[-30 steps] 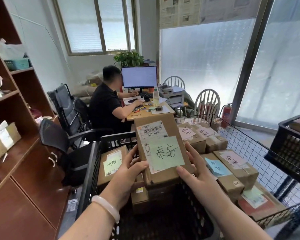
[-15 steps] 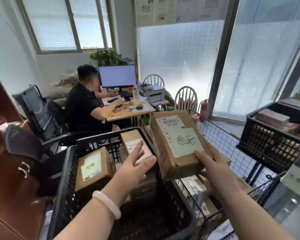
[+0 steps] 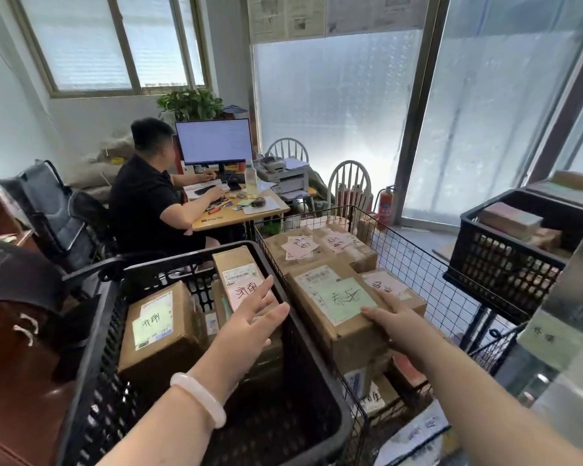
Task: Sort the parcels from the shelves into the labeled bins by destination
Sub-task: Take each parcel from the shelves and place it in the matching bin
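Green note on the wire-bin parcel reads 泰安 — pink note and pale-green note in the black crate read 济南.

1 view — worn on the person's head, facing forward and down, close over the black crate and wire bin.
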Available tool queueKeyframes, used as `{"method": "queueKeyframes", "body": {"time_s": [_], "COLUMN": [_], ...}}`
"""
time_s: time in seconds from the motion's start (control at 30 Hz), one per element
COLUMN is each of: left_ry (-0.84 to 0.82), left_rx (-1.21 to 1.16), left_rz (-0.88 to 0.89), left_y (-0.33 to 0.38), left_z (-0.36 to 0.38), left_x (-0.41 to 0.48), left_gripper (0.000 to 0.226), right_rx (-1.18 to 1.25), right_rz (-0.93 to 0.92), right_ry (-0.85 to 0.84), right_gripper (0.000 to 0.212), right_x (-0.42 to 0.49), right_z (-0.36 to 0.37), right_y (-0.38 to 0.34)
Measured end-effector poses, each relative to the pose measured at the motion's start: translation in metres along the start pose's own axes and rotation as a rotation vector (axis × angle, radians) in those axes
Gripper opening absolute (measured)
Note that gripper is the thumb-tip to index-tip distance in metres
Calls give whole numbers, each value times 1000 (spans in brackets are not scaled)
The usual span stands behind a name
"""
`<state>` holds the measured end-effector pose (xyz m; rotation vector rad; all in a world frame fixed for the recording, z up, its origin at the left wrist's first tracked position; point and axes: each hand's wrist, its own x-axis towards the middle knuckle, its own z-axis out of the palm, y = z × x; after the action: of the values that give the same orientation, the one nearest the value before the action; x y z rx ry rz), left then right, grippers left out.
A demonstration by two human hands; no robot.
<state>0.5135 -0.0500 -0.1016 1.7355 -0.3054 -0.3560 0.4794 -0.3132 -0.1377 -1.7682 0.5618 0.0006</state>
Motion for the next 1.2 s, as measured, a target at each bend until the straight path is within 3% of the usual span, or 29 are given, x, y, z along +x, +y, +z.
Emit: {"method": "queueKeyframes", "body": {"time_s": [0.23, 0.4, 0.63, 0.9, 1.2], "left_ry": [26, 11, -58, -201, -519], "left_rx": [129, 355, 721, 938, 837], "left_rz": [56, 138, 415, 651, 972], "left_y": [0, 0, 12, 31, 23], "left_z": [9, 15, 34, 92, 198], "left_x": [-5, -10, -23, -66, -161], "left_gripper": [58, 67, 71, 72, 74], "right_rx": [-190, -336, -680, -871, -931], "right_rz": [-72, -310, -450, -235, 104], "right_ry": [-22, 133, 222, 522, 800], "right_gripper": [67, 80, 77, 88, 89], "right_x": [4, -22, -112, -239, -390], "right_z": [1, -5, -10, -26, -44], "right_y": [-14, -11, -1, 31, 90]}}
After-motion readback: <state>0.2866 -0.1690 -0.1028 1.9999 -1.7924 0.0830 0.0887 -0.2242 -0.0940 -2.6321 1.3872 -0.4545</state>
